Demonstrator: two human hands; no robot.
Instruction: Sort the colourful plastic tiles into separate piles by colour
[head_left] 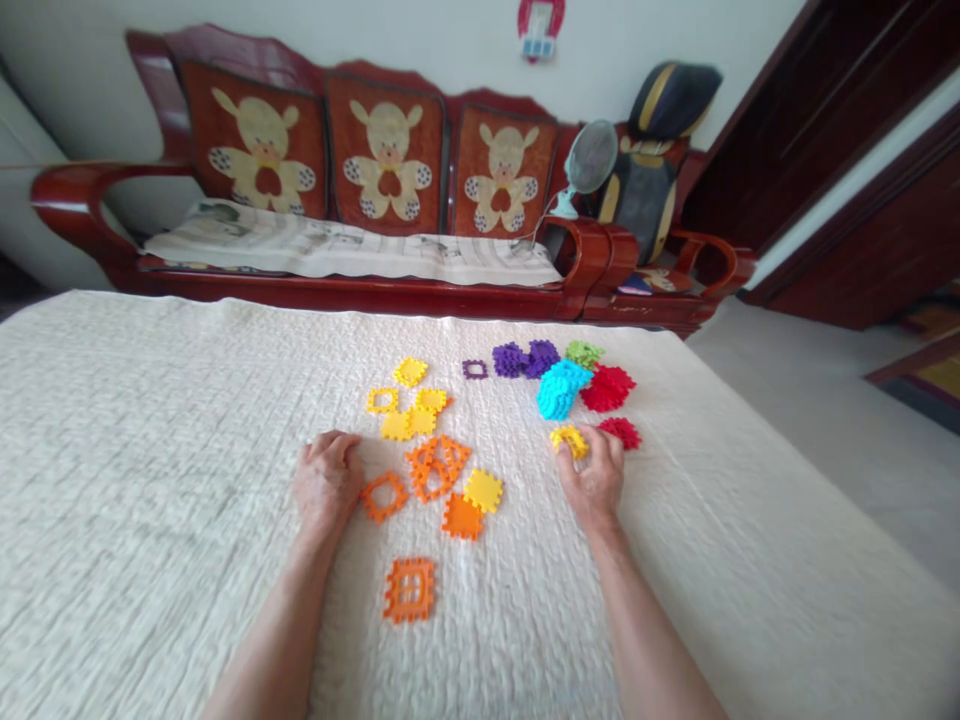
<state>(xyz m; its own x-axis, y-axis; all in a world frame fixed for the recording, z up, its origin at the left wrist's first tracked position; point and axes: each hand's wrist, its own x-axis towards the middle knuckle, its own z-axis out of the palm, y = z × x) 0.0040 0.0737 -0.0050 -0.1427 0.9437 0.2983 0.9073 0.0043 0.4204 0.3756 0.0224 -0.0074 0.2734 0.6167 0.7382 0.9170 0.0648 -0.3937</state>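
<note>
Flat toothed plastic tiles lie on a cream quilted cover [150, 450]. My right hand [596, 475] is closed, pinching a yellow tile [568, 440] that sits just left of a red tile [621, 432]. My left hand [326, 485] rests knuckles-up with its fingers curled under, beside an orange frame tile [385, 495]; what it holds, if anything, is hidden. Between my hands lie orange tiles [437, 465], a yellow tile [484, 490] and an orange square [461, 517]. An orange grid tile [409, 589] lies nearest me.
Beyond my hands lie yellow tiles [409, 400], a purple frame [474, 369], purple stacks [525, 358], a green tile [583, 352], a cyan stack [562, 388] and a red stack [607, 388]. A wooden bench [360, 290] with bear cushions stands behind. A small fan [589, 165] sits on its arm.
</note>
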